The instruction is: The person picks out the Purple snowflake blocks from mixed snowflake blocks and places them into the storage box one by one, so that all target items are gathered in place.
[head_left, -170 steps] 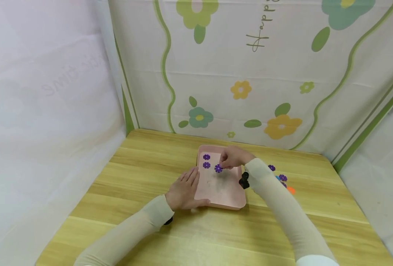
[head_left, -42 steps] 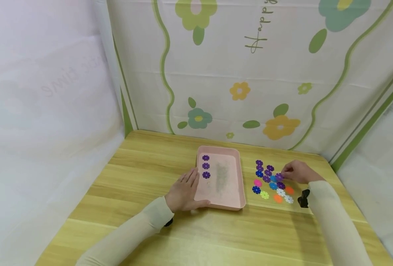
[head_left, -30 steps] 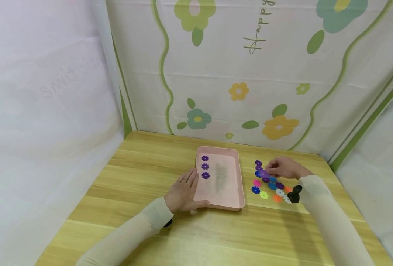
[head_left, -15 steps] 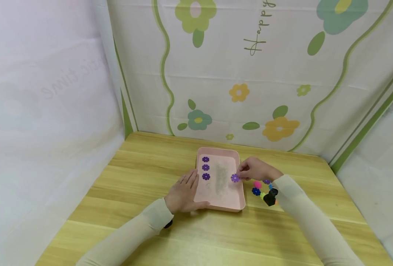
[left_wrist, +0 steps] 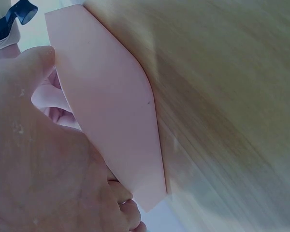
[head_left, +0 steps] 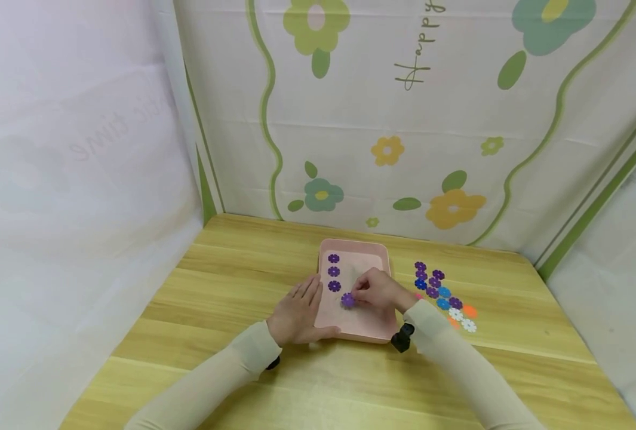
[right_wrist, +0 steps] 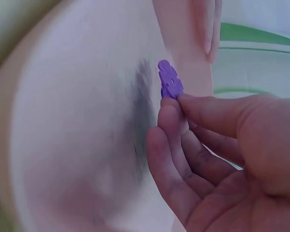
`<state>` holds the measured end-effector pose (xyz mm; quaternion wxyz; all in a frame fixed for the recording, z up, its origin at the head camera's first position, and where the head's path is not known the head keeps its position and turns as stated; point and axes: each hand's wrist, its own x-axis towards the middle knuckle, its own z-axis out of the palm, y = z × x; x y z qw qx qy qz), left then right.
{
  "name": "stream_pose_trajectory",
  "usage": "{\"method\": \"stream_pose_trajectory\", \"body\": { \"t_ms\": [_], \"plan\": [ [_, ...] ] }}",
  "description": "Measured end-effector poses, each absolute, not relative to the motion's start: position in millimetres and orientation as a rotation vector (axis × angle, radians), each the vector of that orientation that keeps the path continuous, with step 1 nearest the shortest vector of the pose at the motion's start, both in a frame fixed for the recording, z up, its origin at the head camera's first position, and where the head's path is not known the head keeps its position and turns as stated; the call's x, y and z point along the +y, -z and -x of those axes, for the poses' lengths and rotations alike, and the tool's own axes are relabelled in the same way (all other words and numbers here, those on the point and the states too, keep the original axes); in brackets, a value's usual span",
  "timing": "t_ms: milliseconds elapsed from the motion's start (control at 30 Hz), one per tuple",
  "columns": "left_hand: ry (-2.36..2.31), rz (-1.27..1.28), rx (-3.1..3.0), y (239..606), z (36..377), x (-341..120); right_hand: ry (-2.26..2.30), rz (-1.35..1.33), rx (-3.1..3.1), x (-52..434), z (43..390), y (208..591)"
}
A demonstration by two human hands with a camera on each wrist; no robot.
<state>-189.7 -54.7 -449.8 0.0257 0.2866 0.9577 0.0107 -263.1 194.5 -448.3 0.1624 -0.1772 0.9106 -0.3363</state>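
Note:
My right hand [head_left: 377, 289] pinches a purple snowflake-shaped building disc [head_left: 347, 300] between thumb and fingers, over the pink tray [head_left: 368, 328]. In the right wrist view that disc [right_wrist: 171, 80] is tilted nearly edge-on, close above the tray floor; whether it touches cannot be told. Three darker purple discs [head_left: 334, 272] lie in a column along the tray's left side, just beyond the held one. My left hand [head_left: 296, 310] rests on the left rim and near left corner, fingers extended. The left wrist view shows the tray's outer wall [left_wrist: 106, 92] beside that hand [left_wrist: 43, 140].
Right of the tray, loose discs lie on the wooden table [head_left: 522, 322]: several purple ones [head_left: 434, 282], blue ones [head_left: 443, 303], white ones [head_left: 468, 325] and orange ones [head_left: 470, 311]. My right sleeve [head_left: 446, 346] crosses in front of part of them. A flower-patterned cloth [head_left: 350, 119] hangs behind the table.
My right hand has picked a purple disc from the loose ones and carried it left into the tray, below the column. The column has grown from two to three. My left hand stays put.

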Motion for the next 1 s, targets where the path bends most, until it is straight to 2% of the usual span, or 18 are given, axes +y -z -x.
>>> {"method": "stream_pose_trajectory", "body": {
  "t_ms": [633,1000],
  "plan": [
    [-0.016,-0.929,2.967,452,190,-53,1.067,0.246,2.610,156,256,462],
    [-0.005,-0.888,2.941,452,192,-53,1.005,0.267,2.638,162,255,451]
  ]
}}
